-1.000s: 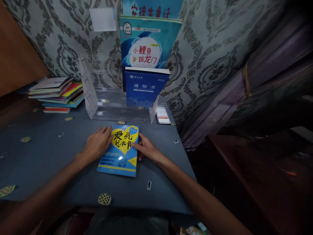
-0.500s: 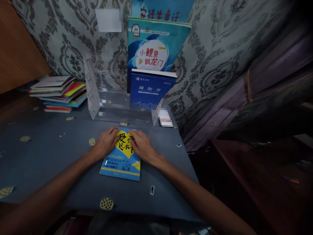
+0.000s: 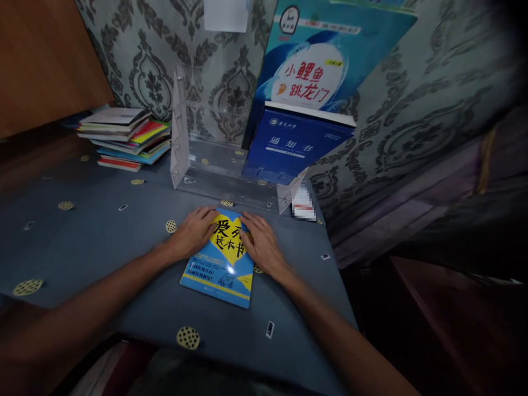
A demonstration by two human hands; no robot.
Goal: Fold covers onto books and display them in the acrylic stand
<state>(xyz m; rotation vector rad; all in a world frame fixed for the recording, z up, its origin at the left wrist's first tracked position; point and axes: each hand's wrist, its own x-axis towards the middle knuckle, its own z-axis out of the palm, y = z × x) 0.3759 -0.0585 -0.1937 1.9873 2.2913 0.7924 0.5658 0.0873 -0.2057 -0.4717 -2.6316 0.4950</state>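
Note:
A blue paperback book (image 3: 214,263) with a yellow heart and black Chinese lettering lies flat on the cloth-covered table, cover up. Along its upper left edge rests my left hand (image 3: 193,232), fingers stretched forward and the tips at the cover's border. My right hand (image 3: 264,242) lies over the upper right edge, its fingers extended and slightly apart, with the thumb side on the cover beside the heart. Both palms face down, and neither hand lifts the book. The parts of the cover's side edges under the hands are hidden.
Behind the book stands a clear acrylic rack (image 3: 231,184) holding a dark blue book (image 3: 289,146) and a teal book (image 3: 309,77). Several books are piled in a stack (image 3: 124,135) at the back left. A small blurred white item (image 3: 304,203) sits right of the rack, near the table's edge.
The view has tilted and shifted, so everything appears farther right. My right hand has slid outward toward the book's right edge, uncovering more of the title. My left hand stays at the left edge.

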